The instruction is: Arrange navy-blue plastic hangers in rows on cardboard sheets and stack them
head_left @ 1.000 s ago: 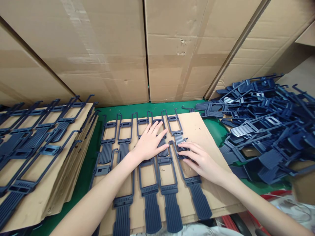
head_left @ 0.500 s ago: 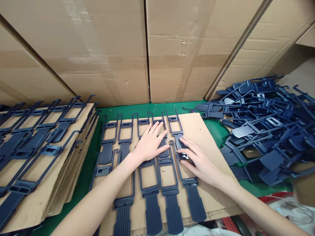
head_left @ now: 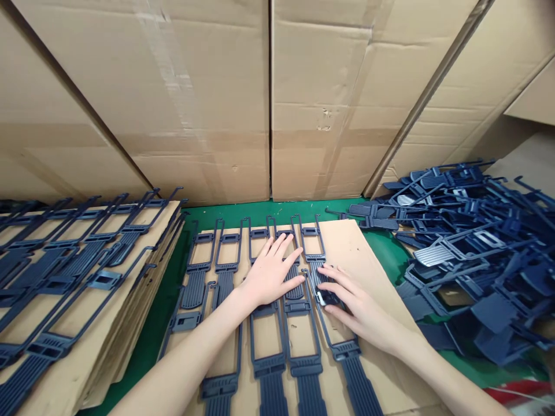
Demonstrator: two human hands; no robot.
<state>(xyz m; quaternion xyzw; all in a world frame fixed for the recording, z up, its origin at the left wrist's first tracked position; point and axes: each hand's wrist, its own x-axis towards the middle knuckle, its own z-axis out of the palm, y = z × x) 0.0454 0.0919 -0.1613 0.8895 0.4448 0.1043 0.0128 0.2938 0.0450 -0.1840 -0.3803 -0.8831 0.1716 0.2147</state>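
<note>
Dark blue plastic frame parts, each with a ribbed paddle and hooked arms, lie in two rows on a cardboard sheet (head_left: 381, 346). My left hand (head_left: 271, 274) rests flat with fingers spread over the middle parts of the far row, partly hiding them. At the right end, my right hand (head_left: 349, 297) lies with its fingers apart on the near-row frame part (head_left: 344, 349), over its upper crossbar. Its fingertips also reach the ribbed paddle of the far-row part (head_left: 313, 240). Neither hand is wrapped around anything.
On the left is a stack of cardboard sheets (head_left: 125, 323) with more frame parts laid on top. A tangled heap of similar blue parts (head_left: 468, 248) covers the right side. Tall cardboard boxes (head_left: 208, 104) stand behind the green table surface (head_left: 234, 212).
The whole view has shifted, so everything sits lower in the picture. Both hands stay over the same parts; the right-end near-row part appears slightly turned beneath my right hand.
</note>
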